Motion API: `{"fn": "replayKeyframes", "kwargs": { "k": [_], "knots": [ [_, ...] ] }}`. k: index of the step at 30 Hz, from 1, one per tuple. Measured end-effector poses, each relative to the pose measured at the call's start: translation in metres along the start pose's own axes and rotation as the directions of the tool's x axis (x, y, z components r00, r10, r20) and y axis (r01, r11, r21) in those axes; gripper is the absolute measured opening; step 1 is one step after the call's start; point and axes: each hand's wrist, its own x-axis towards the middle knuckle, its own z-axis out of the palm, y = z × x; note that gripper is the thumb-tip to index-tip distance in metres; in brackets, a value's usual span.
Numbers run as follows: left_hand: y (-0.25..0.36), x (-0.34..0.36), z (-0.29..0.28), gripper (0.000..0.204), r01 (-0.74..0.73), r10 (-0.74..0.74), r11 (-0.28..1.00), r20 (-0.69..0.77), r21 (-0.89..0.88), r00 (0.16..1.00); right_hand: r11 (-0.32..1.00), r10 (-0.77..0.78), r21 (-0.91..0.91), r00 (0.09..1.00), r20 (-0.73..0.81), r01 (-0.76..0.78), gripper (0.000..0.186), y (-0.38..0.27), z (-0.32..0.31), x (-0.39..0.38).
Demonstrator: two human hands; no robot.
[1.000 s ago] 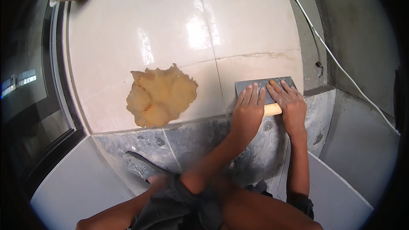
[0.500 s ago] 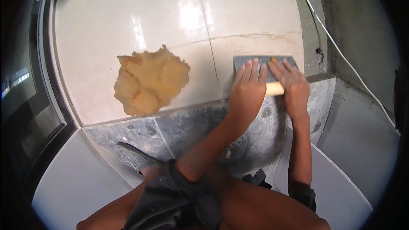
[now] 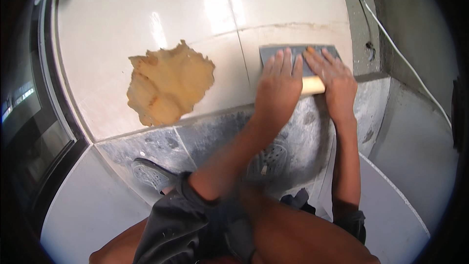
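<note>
A wide scraper with a flat grey blade and a pale yellow handle lies low against the glossy cream tile surface, on its right side. My left hand grips it from the left, fingers stretched over the blade. From the other side my right hand holds it too, its fingers spread across the blade and one fingertip stained orange. Both palms cover parts of the handle. To the left, an irregular tan patch with ragged edges lies flat on the tiles; its material is unclear.
A dusty grey tiled strip runs along the near edge, where my shoe rests. At left is a dark-framed glass panel. A white cable hangs along the right wall. A rough, cracked line crosses the tiles beyond the blade.
Both hands and the scraper have slid a little farther away and to the left over the tiles. The view has shifted slightly. My grip looks the same.
</note>
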Motion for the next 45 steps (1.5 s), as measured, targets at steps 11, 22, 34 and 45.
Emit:
{"fn": "replayKeyframes", "kwargs": {
  "k": [11,22,34,45],
  "knots": [
    [0.019,0.001,0.002,0.051,0.039,-0.039,0.999,0.027,-0.017,0.999,1.0,0.011,-0.013,0.998,0.064,-0.01,0.05,0.013,-0.003,-0.007],
    [0.029,0.006,0.019,0.05,-0.027,0.022,0.998,-0.068,-0.065,0.997,0.996,0.063,-0.065,0.997,0.039,-0.061,0.051,0.027,0.003,-0.029],
    [0.046,-0.001,0.031,0.047,-0.04,0.037,0.998,-0.06,-0.054,0.997,0.996,0.078,-0.048,0.996,0.047,-0.076,0.047,0.036,-0.005,-0.033],
    [0.042,0.02,0.021,0.048,-0.052,0.052,0.998,-0.015,-0.022,0.999,0.993,0.112,-0.02,0.994,-0.008,-0.112,0.043,0.04,-0.002,-0.024]
  ]
}}
